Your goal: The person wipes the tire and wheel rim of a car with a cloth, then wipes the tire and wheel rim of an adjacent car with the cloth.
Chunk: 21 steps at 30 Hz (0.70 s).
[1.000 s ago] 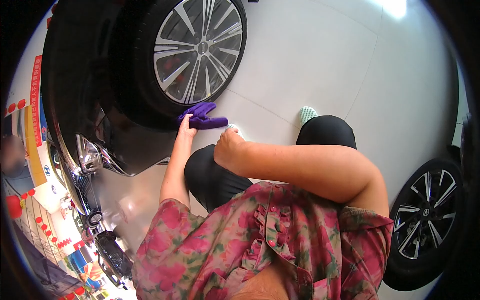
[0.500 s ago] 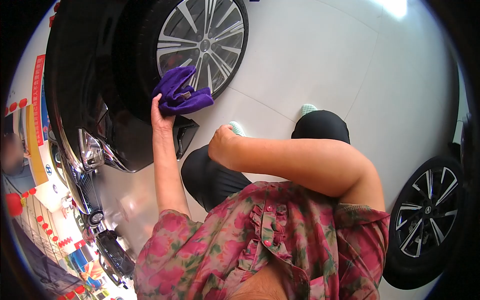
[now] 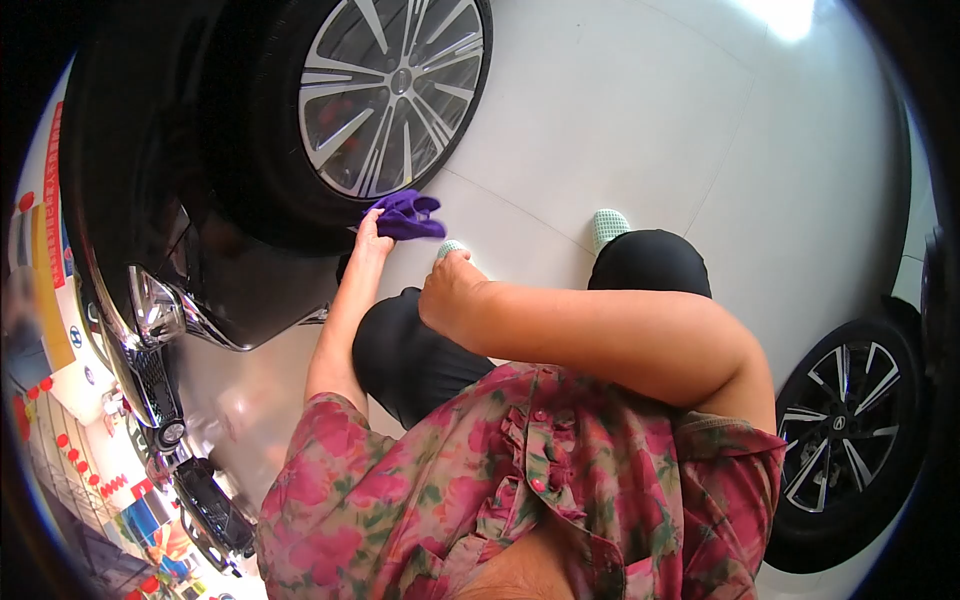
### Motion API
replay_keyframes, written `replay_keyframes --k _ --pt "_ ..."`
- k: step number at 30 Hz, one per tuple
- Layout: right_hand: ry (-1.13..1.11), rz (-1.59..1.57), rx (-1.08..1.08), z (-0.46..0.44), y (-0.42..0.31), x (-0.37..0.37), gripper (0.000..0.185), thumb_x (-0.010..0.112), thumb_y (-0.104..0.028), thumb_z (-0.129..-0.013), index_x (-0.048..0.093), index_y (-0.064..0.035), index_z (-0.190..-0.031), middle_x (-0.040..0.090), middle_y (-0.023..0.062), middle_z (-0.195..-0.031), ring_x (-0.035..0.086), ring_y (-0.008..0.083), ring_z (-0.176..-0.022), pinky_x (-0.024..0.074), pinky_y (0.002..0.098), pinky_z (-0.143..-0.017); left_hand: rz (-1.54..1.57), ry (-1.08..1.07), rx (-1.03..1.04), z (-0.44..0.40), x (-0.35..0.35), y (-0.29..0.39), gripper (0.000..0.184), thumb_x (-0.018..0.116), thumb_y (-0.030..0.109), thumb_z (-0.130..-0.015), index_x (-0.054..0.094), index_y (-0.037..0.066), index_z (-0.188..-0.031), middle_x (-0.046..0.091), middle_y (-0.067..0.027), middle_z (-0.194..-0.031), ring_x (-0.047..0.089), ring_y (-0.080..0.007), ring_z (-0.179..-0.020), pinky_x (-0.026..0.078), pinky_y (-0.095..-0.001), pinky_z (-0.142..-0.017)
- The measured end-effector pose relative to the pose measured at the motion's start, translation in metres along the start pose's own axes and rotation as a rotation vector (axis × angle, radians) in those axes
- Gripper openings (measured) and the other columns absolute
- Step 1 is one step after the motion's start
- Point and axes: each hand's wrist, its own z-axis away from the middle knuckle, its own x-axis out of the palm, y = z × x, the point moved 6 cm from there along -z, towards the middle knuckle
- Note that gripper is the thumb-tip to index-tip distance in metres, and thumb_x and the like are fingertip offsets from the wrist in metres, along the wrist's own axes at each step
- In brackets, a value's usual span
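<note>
While the left hand [image 3: 373,238] pinches a bunched purple cloth [image 3: 408,217] between thumb and fingers, the right hand [image 3: 452,292] lies curled by the bent left knee [image 3: 410,350]; its fingers face away, so I cannot tell whether it grips anything. The cloth is at the lower edge of the near tyre [image 3: 282,125], and whether it touches the rubber is unclear. That tyre encloses a silver-and-dark spoked rim [image 3: 400,82], with a round cap at its hub, and belongs to a black car [image 3: 240,310] whose headlight [image 3: 157,303] shines further down the left side. Over at the right, well apart, a second tyre [image 3: 860,530] likewise holds a spoked rim [image 3: 838,424]. Between the two lies pale tiled floor [image 3: 620,120]. Two green-checked slippers show only their fronts: one [image 3: 608,226] beyond the right knee [image 3: 650,262], the other [image 3: 451,247] just past the right hand; what fills them is hidden. The person wears a flowered shirt [image 3: 520,470], and red round decorations [image 3: 75,450] hang in the background at far left.
</note>
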Motion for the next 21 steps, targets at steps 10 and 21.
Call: replay_keyframes --k 10,21 --pt "-0.096 0.005 -0.031 -0.016 -0.004 0.008 0.038 0.071 -0.027 -0.08 0.07 -0.0087 -0.113 0.066 0.0112 -0.119 0.062 0.0315 -0.111 0.0474 0.0514 -0.09 -0.083 -0.053 0.42 0.127 0.052 0.073 0.019 0.07 0.013 -0.078 0.068 0.008 -0.096 0.07 -0.0076 -0.102 0.066 -0.026 -0.092 0.053 -0.0405 -0.09" --pt "-0.053 0.029 0.053 -0.033 0.018 0.003 0.023 0.068 -0.021 -0.084 0.073 -0.0146 -0.106 0.071 0.0008 -0.107 0.068 0.0221 -0.098 0.0492 0.0389 -0.069 -0.145 -0.206 0.845 0.245 0.137 0.114 0.03 0.07 0.008 -0.081 0.063 0.004 -0.11 0.064 -0.0051 -0.11 0.061 -0.0205 -0.104 0.048 -0.036 -0.097"
